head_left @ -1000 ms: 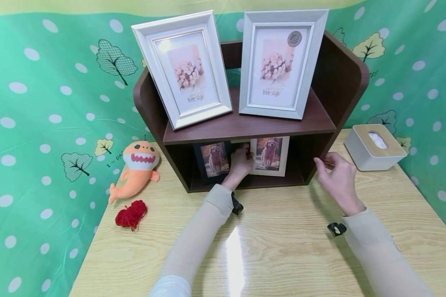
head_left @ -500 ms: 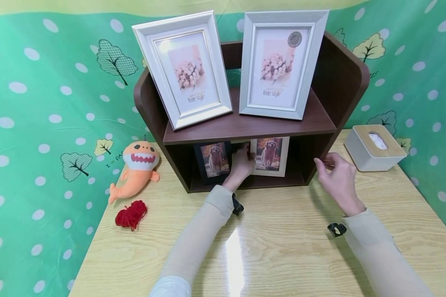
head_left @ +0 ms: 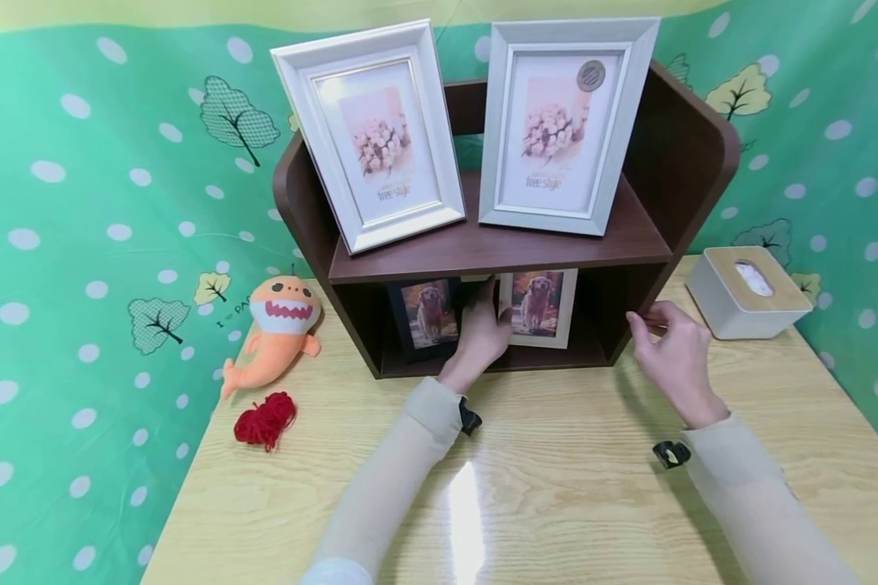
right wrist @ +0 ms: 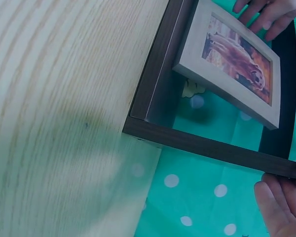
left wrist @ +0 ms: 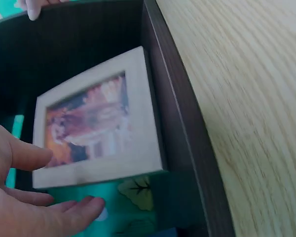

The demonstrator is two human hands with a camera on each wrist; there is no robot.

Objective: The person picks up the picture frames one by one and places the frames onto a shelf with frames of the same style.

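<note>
My left hand (head_left: 483, 329) is inside the lower compartment of a dark brown shelf (head_left: 497, 253), between two small photo frames. In the left wrist view its fingers are loosely extended, and the thumb overlaps the edge of the cream photo frame (left wrist: 89, 173). That frame stands upright with a dog picture in it. A black photo frame (head_left: 429, 313) with a similar picture leans to its left, partly behind the hand. My right hand (head_left: 676, 349) pinches the front edge of the shelf's right side panel, thumb on one face and fingers on the other (right wrist: 281, 197).
On the upper level stand a white photo frame (head_left: 380, 219) and a grey-white one (head_left: 541, 219). An orange shark plush (head_left: 274, 349) and red yarn (head_left: 266, 420) lie left on the wooden table (head_left: 556, 487). A tissue box (head_left: 749, 296) sits at the right, before a green patterned cloth (head_left: 66, 203).
My left hand's fingers have loosened and straightened beside the cream frame, which stays in place. My right hand keeps its hold on the panel. The head view has shifted slightly.
</note>
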